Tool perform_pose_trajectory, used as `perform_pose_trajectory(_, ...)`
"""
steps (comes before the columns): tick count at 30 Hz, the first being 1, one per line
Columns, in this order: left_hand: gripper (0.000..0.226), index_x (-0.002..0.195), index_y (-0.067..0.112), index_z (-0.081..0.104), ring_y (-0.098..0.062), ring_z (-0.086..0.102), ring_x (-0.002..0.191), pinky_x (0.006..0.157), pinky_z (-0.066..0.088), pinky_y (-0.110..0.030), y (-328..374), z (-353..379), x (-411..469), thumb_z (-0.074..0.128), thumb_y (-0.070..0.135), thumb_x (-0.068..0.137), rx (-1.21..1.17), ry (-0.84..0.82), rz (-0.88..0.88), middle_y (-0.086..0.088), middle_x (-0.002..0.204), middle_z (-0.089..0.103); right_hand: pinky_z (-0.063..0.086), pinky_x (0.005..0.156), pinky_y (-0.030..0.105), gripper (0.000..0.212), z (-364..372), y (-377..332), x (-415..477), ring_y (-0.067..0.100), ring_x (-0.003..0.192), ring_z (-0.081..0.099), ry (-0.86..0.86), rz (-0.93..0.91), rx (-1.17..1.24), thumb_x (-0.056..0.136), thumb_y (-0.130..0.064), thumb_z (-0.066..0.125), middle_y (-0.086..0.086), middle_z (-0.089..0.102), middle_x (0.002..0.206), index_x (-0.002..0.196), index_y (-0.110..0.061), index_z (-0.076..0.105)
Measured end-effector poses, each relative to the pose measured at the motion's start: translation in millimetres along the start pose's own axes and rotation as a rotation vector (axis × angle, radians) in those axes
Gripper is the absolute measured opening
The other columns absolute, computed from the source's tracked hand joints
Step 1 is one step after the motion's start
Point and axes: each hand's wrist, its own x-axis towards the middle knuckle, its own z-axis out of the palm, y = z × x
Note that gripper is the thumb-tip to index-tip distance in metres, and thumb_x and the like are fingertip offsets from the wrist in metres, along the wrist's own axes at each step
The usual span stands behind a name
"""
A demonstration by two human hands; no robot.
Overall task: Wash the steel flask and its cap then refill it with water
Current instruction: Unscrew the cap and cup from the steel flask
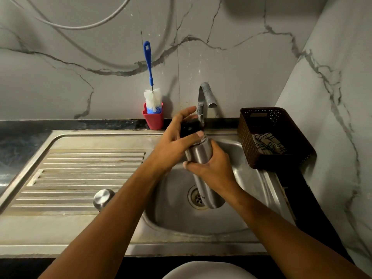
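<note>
Over the steel sink basin [177, 210]: right hand [211, 168] wraps cylindrical steel flask [197, 153]; left hand [173, 141] curls round black stopper [190, 127], probably unscrewing. Risk: twisting force slips the flask.

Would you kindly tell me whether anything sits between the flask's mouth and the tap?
Yes: a black stopper covers the steel flask at its mouth, gripped by the left hand, just below the tap. The right hand holds the flask's body.

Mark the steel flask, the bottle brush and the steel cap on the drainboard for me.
steel flask [198, 152]: head view, upper part of its bare steel body.
bottle brush [153, 98]: head view, its white bristles.
steel cap [103, 195]: head view, its flat round top.
</note>
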Motion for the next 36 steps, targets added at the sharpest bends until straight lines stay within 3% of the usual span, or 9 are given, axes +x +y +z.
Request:
perform_pose_trajectory(4, 0.075, 0.153, 0.034, 0.039, 0.002, 0.059, 0.126, 0.090, 0.054, -0.016, -0.3, -16.7, -1.0, 0.067, -0.003, 0.094, 0.033, -0.077, 0.014, 0.007, 0.146, 0.055, 0.064, 0.076, 0.035, 0.060, -6.9, -1.3, 0.5, 0.005, 0.086, 0.070, 0.019, 0.010, 0.015, 0.066, -0.032, 0.091, -0.013, 0.070, 0.100, 0.117, -0.038, 0.060)
perform_pose_trajectory(8, 0.079, 0.155, 0.029, 0.040, 0.010, 0.064, 0.109, 0.080, 0.053, -0.009, 5.1, -22.5, 3.1, 0.078, 0.010, 0.088, 0.121, -0.011, -0.012, 0.011, 0.130, 0.061, 0.064, 0.077, 0.037, 0.061, -4.7, 0.0, -0.3, 0.007, 0.086, 0.070, -0.027, 0.003, -0.003, 0.066, -0.034, 0.091, -0.012, 0.071, 0.100, 0.118, -0.038, 0.060)
perform_pose_trajectory(11, 0.066, 0.143, 0.023, 0.057, 0.010, 0.064, 0.106, 0.079, 0.052, -0.006, 9.1, -25.4, -0.6, 0.084, 0.022, 0.083, 0.162, 0.073, 0.002, 0.011, 0.122, 0.066, 0.064, 0.076, 0.039, 0.061, -0.4, 0.9, -0.2, 0.008, 0.087, 0.071, -0.062, -0.012, -0.021, 0.065, -0.038, 0.091, -0.011, 0.072, 0.101, 0.118, -0.038, 0.060)
perform_pose_trajectory(13, 0.055, 0.130, 0.017, 0.066, 0.000, 0.069, 0.102, 0.081, 0.055, -0.013, 9.1, -33.3, -4.8, 0.083, 0.032, 0.080, 0.078, 0.166, -0.003, 0.004, 0.116, 0.071, 0.064, 0.076, 0.037, 0.060, 1.3, 1.2, -1.4, 0.007, 0.086, 0.071, -0.079, -0.021, -0.036, 0.066, -0.038, 0.091, -0.011, 0.071, 0.101, 0.117, -0.038, 0.060)
perform_pose_trajectory(15, 0.047, 0.121, 0.013, 0.070, -0.003, 0.069, 0.087, 0.074, 0.054, -0.016, 5.5, -46.8, -9.1, 0.081, 0.038, 0.083, 0.039, 0.275, -0.006, 0.005, 0.100, 0.074, 0.064, 0.076, 0.036, 0.061, 1.6, 1.8, -2.8, 0.006, 0.085, 0.070, -0.083, -0.023, -0.038, 0.065, -0.037, 0.092, -0.011, 0.072, 0.099, 0.117, -0.037, 0.061)
perform_pose_trajectory(18, 0.038, 0.112, 0.019, 0.071, 0.000, 0.063, 0.074, 0.066, 0.048, -0.015, -15.8, -79.5, -17.7, 0.078, 0.047, 0.088, 0.208, 0.403, -0.057, 0.010, 0.087, 0.071, 0.064, 0.073, 0.037, 0.056, -0.7, 2.8, -3.9, 0.008, 0.080, 0.070, -0.084, -0.017, -0.020, 0.064, -0.037, 0.093, -0.010, 0.072, 0.094, 0.111, -0.037, 0.063)
perform_pose_trajectory(23, 0.057, 0.109, 0.031, 0.061, -0.022, 0.069, 0.087, 0.078, 0.060, -0.041, -85.8, -147.1, -43.1, 0.074, 0.075, 0.075, 0.803, 0.339, -0.367, -0.002, 0.105, 0.068, 0.062, 0.069, 0.034, 0.050, -2.8, -1.5, -1.8, 0.008, 0.076, 0.070, -0.087, -0.017, -0.023, 0.064, -0.033, 0.093, -0.010, 0.073, 0.090, 0.105, -0.037, 0.063)
perform_pose_trajectory(26, 0.053, 0.123, 0.027, 0.057, -0.032, 0.062, 0.102, 0.083, 0.055, -0.044, -118.2, -165.0, -55.6, 0.079, 0.054, 0.083, 1.068, 0.249, -0.548, -0.011, 0.122, 0.055, 0.063, 0.070, 0.034, 0.050, 0.1, -5.0, -1.8, 0.008, 0.076, 0.070, -0.095, -0.028, -0.020, 0.064, -0.033, 0.093, -0.013, 0.072, 0.090, 0.104, -0.037, 0.063)
perform_pose_trajectory(36, 0.049, 0.120, 0.026, 0.046, -0.035, 0.060, 0.106, 0.078, 0.052, -0.045, -148.9, -165.2, -50.1, 0.073, 0.050, 0.088, 1.282, 0.177, -0.621, -0.010, 0.119, 0.053, 0.062, 0.067, 0.029, 0.052, 1.8, -10.5, -3.2, 0.010, 0.076, 0.071, -0.147, -0.068, -0.025, 0.066, -0.030, 0.093, -0.012, 0.072, 0.090, 0.107, -0.037, 0.062)
